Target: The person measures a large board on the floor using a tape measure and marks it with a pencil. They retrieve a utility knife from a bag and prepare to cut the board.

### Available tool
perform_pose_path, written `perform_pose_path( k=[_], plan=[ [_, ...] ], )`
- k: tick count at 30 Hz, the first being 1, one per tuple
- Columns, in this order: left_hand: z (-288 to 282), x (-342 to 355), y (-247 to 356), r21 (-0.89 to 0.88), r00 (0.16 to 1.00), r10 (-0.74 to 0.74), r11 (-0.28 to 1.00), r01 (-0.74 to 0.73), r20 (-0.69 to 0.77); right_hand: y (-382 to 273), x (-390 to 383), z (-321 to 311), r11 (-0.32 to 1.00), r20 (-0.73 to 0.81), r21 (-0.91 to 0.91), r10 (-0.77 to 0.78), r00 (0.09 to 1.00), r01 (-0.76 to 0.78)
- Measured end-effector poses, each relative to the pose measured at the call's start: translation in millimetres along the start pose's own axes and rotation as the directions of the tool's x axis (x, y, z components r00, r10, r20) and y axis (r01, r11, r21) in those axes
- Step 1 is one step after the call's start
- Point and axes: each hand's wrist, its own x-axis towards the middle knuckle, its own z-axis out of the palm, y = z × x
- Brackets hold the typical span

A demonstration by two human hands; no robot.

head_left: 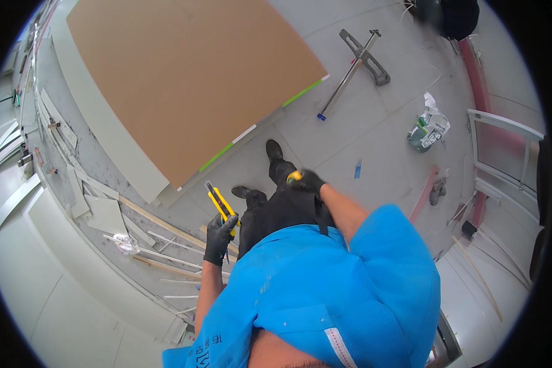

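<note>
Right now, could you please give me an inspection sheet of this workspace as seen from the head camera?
Surface: grey floor, dusty near the left wall.
Job's things: yellow utility knife in the left hand; large brown board lying flat ahead.
Clutter: offcut strips at left; metal T-square; crumpled bag.
Grippers: both gloved; right hand grips a small yellow object, kind unclear.
Cables: thin white cord on floor, far right.
Surroundings: pale wall panels left; railing right.

Scrap strips [159, 245] left; floor [374, 141] ahead open.
</note>
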Motion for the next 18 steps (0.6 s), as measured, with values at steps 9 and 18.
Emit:
perform_pose_path(
  k=[9,18],
  plan=[
    [-7,-4,-25,-0.013,0.998,-0.038,0.999,0.038,0.042,-32,-6,10,0.983,0.389,0.16,-0.147,0.91,0.09],
    [-35,39,-56,0.024,0.977,0.021,0.999,-0.027,0.212,-39,-68,36,0.978,0.291,-0.147,-0.1,0.951,0.148]
  ],
)
